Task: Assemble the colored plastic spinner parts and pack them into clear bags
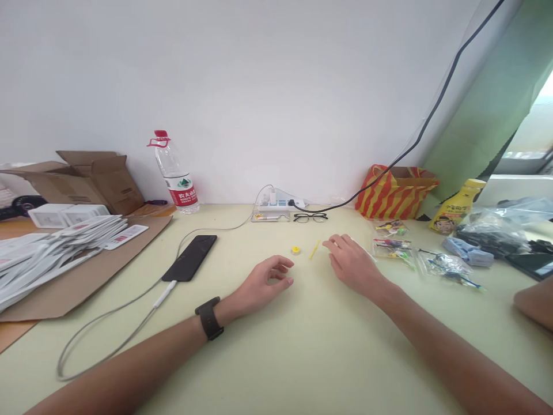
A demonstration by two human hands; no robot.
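My left hand (pixel 268 281), with a black watch (pixel 209 318) on its wrist, is near the table's middle, fingers loosely curved and thumb apart, nothing between them. Just beyond its fingertips is a small round yellow piece (pixel 295 250). A thin yellow stick (pixel 314 249) lies to the right of that piece. My right hand (pixel 352 262) reaches over the table with bent, parted fingers, its fingertips close to the stick but apart from it. Something flat and white (pixel 365 248) shows behind this hand, mostly hidden by it.
Small clear packets (pixel 393 249) of colourful parts lie to the right, near a striped bag (pixel 395 193) and a yellow bottle (pixel 457 206). A charging phone (pixel 190 258), water bottle (pixel 177 178) and cardboard box (pixel 86 181) are left. Glasses (pixel 310 218) lie by the wall. Another person's arm (pixel 536 302) enters at right.
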